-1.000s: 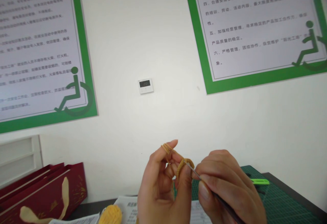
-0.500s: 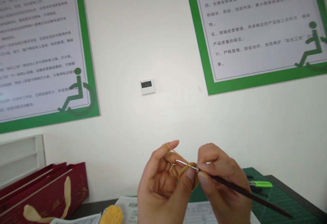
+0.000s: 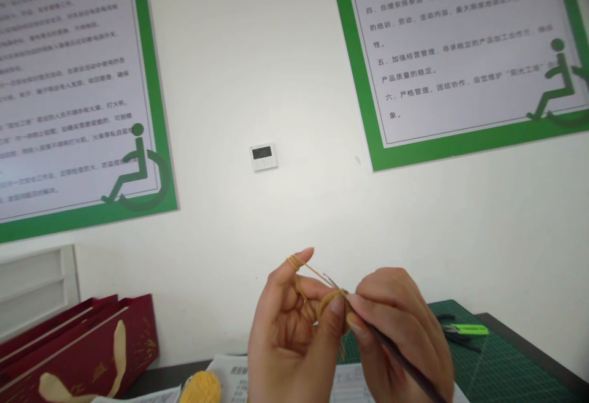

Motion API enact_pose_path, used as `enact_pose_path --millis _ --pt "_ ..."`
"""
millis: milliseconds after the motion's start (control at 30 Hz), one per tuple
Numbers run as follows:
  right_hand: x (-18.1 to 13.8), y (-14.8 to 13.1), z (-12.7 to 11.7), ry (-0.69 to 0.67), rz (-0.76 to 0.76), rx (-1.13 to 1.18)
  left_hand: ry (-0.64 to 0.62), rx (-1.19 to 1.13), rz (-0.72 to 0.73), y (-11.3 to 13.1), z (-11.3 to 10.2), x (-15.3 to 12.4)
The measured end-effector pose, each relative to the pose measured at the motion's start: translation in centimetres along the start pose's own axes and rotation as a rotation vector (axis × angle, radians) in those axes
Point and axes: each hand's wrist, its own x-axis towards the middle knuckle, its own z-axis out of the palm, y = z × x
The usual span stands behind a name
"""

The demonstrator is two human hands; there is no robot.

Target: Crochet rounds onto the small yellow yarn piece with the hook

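Between thumb and fingers, my left hand (image 3: pixel 292 335) pinches a small mustard-yellow crochet piece (image 3: pixel 327 306). Yarn (image 3: pixel 294 262) loops round its raised index finger and runs taut down to the piece. My right hand (image 3: pixel 402 329) is closed on a crochet hook with a dark handle (image 3: pixel 398 354). The hook's thin metal tip sticks up past the top edge of the piece, close to the taut strand. Part of the piece is hidden behind my left thumb. A yellow ball of yarn (image 3: pixel 201 387) lies on the table at the lower left of my hands.
Printed papers (image 3: pixel 232 378) lie under my hands. On the right, a green cutting mat (image 3: pixel 499 366) carries a tool with a bright green handle (image 3: pixel 467 329) and dark tools. Dark red gift bags (image 3: pixel 92 354) stand at the left. The wall (image 3: pixel 207 237) behind holds posters and a thermostat (image 3: pixel 263 157).
My right hand has turned, so the hook's tip points more steeply upward and its handle more steeply down. Less of the metal shaft shows. The crochet piece has shifted slightly left.
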Motion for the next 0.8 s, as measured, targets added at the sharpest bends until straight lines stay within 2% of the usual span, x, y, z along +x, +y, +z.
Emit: enact_pose_path --millis 133,267,400,500,567,633,700,800 --pt "-0.3 -0.2 0.0 0.064 0.22 0.199 0.015 0.077 0.021 0.0 -0.4 0.2" --pt "-0.1 0.0 0.1 0.091 0.651 0.423 -0.017 0.031 -0.059 0.3 -1.2 0.6" --pt "0.4 0.5 0.5 0.019 1.052 0.82 -0.03 -0.025 -0.151 0.3 -1.4 0.9" --pt "0.3 0.7 0.9 -0.074 1.17 1.055 -0.025 -0.052 -0.161 0.1 -1.2 0.9" --pt "-0.1 0.7 1.3 -0.071 1.118 1.086 -0.025 -0.057 -0.159 -0.1 -1.1 0.8" --pt "-0.4 0.7 1.4 -0.03 0.962 0.977 -0.023 -0.052 -0.147 -0.3 -0.9 0.7" --pt "-0.6 0.9 1.1 -0.008 0.687 0.73 -0.002 -0.047 -0.122 -0.4 -0.8 0.5" --pt "-0.6 1.2 0.3 -0.001 0.168 0.248 0.005 -0.081 -0.153 -0.3 -0.8 0.4"
